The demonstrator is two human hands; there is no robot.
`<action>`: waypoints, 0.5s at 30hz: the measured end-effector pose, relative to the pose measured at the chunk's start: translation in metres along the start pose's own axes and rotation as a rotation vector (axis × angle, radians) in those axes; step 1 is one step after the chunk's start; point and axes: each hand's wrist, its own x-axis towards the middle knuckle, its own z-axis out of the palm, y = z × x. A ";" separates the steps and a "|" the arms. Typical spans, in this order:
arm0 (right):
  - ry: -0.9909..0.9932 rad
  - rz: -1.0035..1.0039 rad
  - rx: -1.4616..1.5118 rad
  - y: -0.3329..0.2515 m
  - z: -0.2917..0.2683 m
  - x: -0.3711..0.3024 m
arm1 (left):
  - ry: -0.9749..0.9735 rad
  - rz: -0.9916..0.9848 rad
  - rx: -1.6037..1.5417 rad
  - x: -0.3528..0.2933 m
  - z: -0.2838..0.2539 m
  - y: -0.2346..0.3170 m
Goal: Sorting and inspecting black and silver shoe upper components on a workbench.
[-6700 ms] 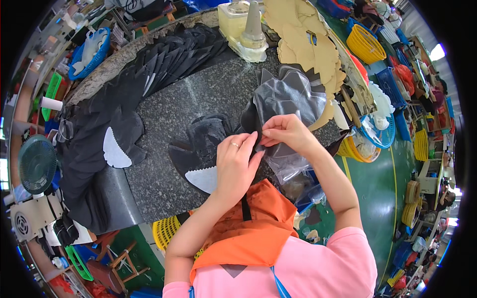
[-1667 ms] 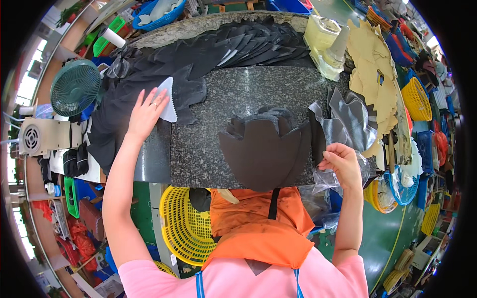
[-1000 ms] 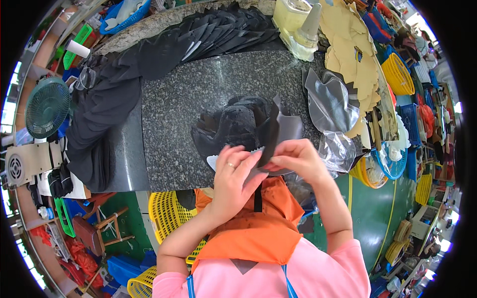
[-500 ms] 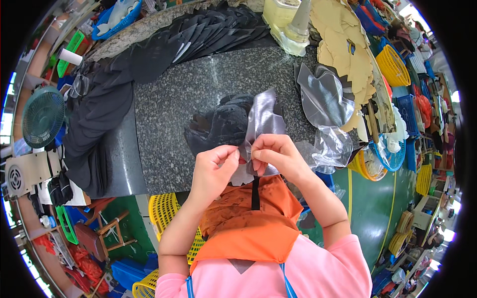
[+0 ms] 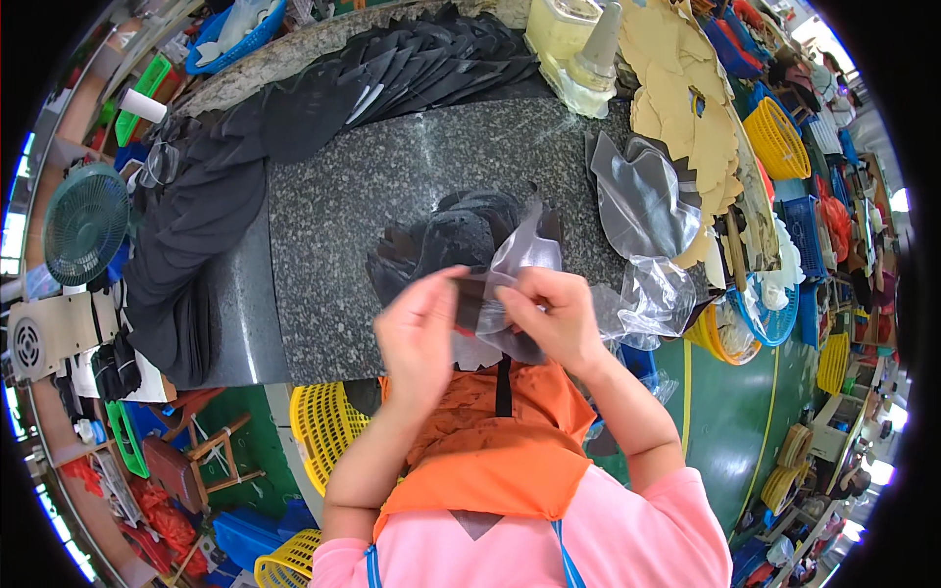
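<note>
- Left hand [image 5: 421,328]: raised just above the near edge of the surface [image 5: 392,186], fingers pinched on a dark flat piece [image 5: 470,299] at its left end.
- Right hand [image 5: 549,314]: fingers closed on a clear bag [image 5: 520,250] and on the right end of the same piece; the two hands nearly meet.
- Dark piece: held between both hands, partly inside the mouth of the clear bag; how far it is in cannot be told.
- Black stack [image 5: 441,240]: cut black pieces piled on the surface, directly beyond the hands.
- Loose bags [image 5: 642,196]: clear bags lying at the right edge of the surface, one with a dark piece showing through; more crumpled film [image 5: 652,299] just beside the right wrist.
- Blue basket [image 5: 230,24], far left: holds pale items, kind unclear.
- Yellow basket [image 5: 774,137], far right: contents cannot be told.
- Yellow crate [image 5: 323,426]: below the near edge, beside the left forearm.
- Surface: dark speckled stone slab; black fabric [image 5: 196,225] drapes over its left side, a fan of black pieces [image 5: 412,64] lies along the far edge.
- Tan pieces [image 5: 686,108]: heaped at the far right, beside a pale tub [image 5: 564,34].
- Room: green fan [image 5: 83,220] at left, green floor [image 5: 725,412] at right, crates and clutter all round.
</note>
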 end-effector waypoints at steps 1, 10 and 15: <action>0.027 -0.079 -0.088 0.006 -0.006 -0.003 | -0.006 -0.133 -0.193 0.005 -0.012 0.007; 0.382 0.056 0.414 -0.018 0.032 0.011 | 0.016 0.670 0.321 0.010 0.035 0.005; 0.393 0.014 -0.360 0.040 -0.029 -0.016 | 0.125 -0.137 -0.497 0.036 -0.001 0.011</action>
